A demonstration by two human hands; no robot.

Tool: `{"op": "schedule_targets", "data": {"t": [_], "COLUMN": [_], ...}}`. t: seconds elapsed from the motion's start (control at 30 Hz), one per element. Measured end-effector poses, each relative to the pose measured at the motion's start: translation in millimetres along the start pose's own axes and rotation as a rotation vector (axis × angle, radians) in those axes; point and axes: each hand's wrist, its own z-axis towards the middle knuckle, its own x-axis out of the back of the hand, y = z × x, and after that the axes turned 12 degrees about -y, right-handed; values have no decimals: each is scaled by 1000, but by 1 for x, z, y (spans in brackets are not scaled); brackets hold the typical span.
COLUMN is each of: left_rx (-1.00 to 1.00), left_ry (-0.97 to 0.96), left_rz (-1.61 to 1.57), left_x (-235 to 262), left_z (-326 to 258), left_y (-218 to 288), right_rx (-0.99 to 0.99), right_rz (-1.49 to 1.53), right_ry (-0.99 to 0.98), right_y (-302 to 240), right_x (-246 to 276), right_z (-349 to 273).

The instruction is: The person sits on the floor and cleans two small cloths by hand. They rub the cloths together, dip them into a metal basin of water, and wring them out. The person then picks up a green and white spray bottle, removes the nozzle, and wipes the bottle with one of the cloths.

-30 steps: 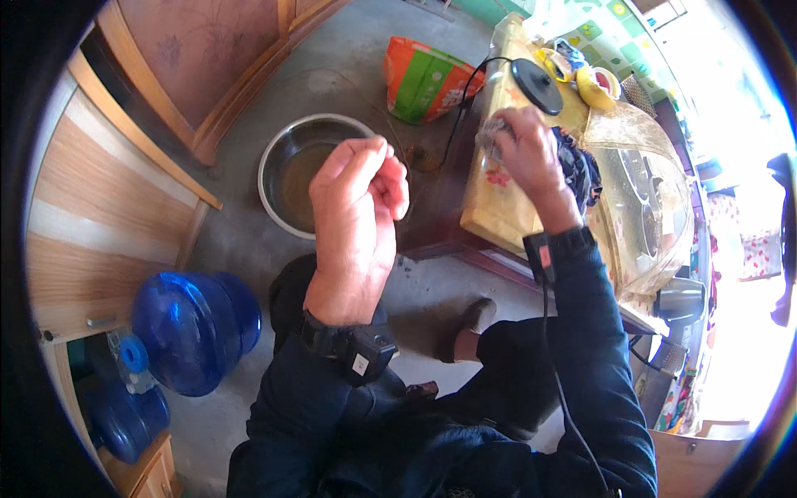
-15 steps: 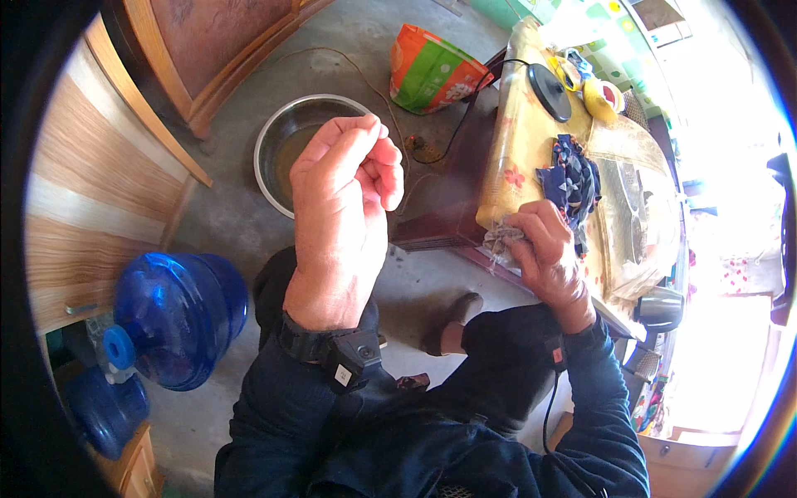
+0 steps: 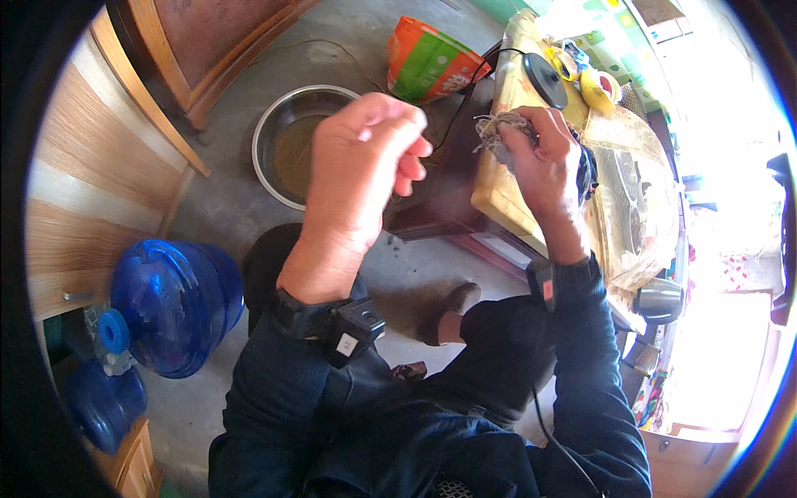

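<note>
My right hand [image 3: 550,162] is closed round a crumpled greyish rag [image 3: 503,133] with frayed, stringy edges, held over the near side of a table with a yellow flowered cover [image 3: 496,197]. Partly hidden behind that hand, a dark blue patterned cloth [image 3: 588,173] lies on the table. My left hand [image 3: 353,162] is raised in front of me, its fingers curled and thumb pressed to the forefinger. Anything in that pinch is too small or blurred to make out. Beyond it, a steel basin [image 3: 258,153] with murky liquid stands on the floor.
An orange and green bag [image 3: 433,62] stands beside the table. On the table are a black disc [image 3: 545,80] with a cord, a yellow round object [image 3: 598,91] and a mesh cover [image 3: 635,178]. Large blue water bottles [image 3: 170,307] lie at left, by a wooden cabinet [image 3: 100,166].
My right hand has lifted away from the table's near corner and moved farther off with the rag, now hiding much of the patterned cloth. My left hand has shifted slightly right and away from me.
</note>
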Motion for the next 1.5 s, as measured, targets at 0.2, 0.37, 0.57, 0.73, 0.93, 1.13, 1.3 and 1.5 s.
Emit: {"op": "schedule_targets", "data": {"t": [0.2,0.37,0.57,0.73,0.93,1.13,1.3,1.5], "left_rx": [81,-27,-596,-207,-168,385,230,92], "left_ry": [-203,-159,-171,-234,-413,-352,-291,-221], "left_rz": [3,200,954,692,885,513,537,279], "left_x": [-43,-41,-62,-72,-83,-80,-90,-111], "left_z": [-2,-3,-30,-41,-74,-89,-74,-63], "left_y": [-25,-41,-63,-81,-122,-164,-167,-134], "right_rx": [135,137,-211,-432,-623,-697,-1059,-1187], "right_rz": [170,354,553,796,811,779,705,994], "right_ry": [-116,-241,-202,-87,145,170,513,973], "right_y": [-56,-56,-57,-55,-51,-23,63,116], "right_x": [19,30,16,5,-18,-49,-30,-12], "right_z": [-28,-48,-116,-170,-213,-252,-294,-331]}}
